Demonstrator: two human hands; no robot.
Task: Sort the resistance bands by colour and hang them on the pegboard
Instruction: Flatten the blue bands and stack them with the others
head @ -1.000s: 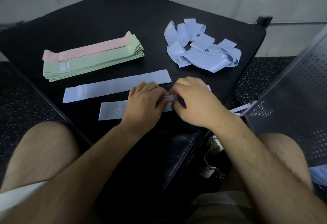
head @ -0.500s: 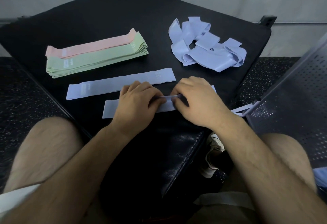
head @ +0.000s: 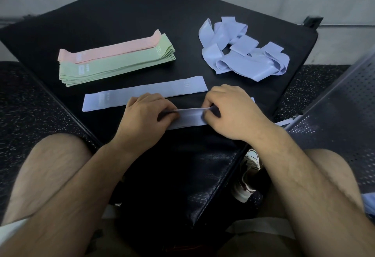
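My left hand and my right hand both pinch one lavender band near the front corner of the black padded box. The band's left end is hidden under my left hand. A second lavender band lies flat just behind it. A stack of green bands sits at the left, with a pink band behind it. A tangled heap of lavender bands lies at the back right. A perforated grey pegboard leans at the right.
My bare knees frame the box's front corner. A white shoe shows below, between the box and my right leg. The floor is dark speckled rubber. A light wall runs behind the box.
My hands have slid apart along the front lavender band, baring its middle. My left hand now covers its left end, which lay exposed before.
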